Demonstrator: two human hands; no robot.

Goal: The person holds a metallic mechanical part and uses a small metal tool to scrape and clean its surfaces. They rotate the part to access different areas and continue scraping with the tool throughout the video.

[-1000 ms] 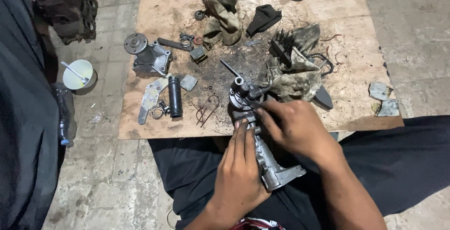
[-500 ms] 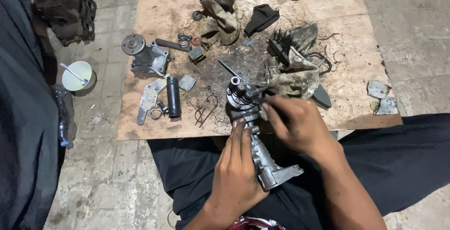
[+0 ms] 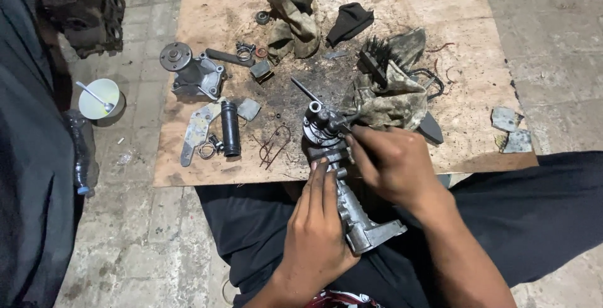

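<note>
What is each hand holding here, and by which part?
The left hand wraps the grey metal pump body around its middle. The right hand pinches something at its dark round head; what exactly cannot be told.

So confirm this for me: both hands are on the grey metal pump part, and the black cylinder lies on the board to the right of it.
Not quite. In the head view both the left hand and right hand are on the grey metal pump part, but the black cylinder lies on the board to the left of it, not the right.

Metal pump assembly (image 3: pixel 342 182): grey cast body, greasy, dark round head tilted toward the board's edge, held above the lap.
</note>
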